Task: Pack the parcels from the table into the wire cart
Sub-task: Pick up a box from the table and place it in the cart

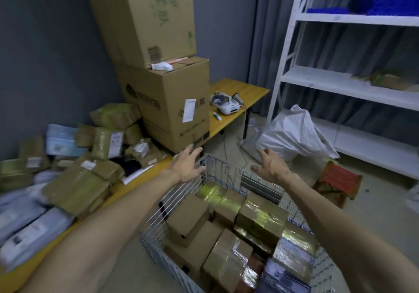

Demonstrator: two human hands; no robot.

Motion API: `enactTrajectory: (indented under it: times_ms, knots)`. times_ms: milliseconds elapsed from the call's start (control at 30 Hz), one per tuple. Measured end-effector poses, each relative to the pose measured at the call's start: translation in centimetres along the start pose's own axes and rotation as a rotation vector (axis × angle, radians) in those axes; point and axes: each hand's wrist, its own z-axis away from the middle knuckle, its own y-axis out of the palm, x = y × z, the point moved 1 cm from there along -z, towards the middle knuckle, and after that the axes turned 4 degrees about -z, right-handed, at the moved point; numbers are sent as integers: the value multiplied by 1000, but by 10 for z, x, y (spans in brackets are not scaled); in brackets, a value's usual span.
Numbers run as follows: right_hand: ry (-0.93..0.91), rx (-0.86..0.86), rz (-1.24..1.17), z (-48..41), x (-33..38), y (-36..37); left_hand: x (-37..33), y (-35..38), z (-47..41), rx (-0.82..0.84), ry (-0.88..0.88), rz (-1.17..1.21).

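Observation:
The wire cart (217, 170) stands in front of me at lower centre, filled with several brown taped parcels (260, 220). On the yellow table (240, 88) to the left lies a pile of brown parcels (79, 188) and grey mailer bags (29, 227). My left hand (188, 166) is stretched out over the cart's far left corner, fingers spread, holding nothing. Beyond the cart's far rim my right hand (269, 163) hovers, fingers spread too and empty. Both hands reach toward the big cardboard box (167, 104) on the table.
A second large carton (145, 18) is stacked on the big box. A white label printer (226, 104) sits on the table's far end. A white sack (292, 134) lies on the floor by a white shelf rack (349, 84). A red-topped stool (337, 181) stands right of the cart.

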Motion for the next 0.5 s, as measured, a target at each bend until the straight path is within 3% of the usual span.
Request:
enactTrajectory:
  times_ms: [500]
  knots:
    - [-394,42,23,-13,249,7,197,-79,184,-231,-419,-49]
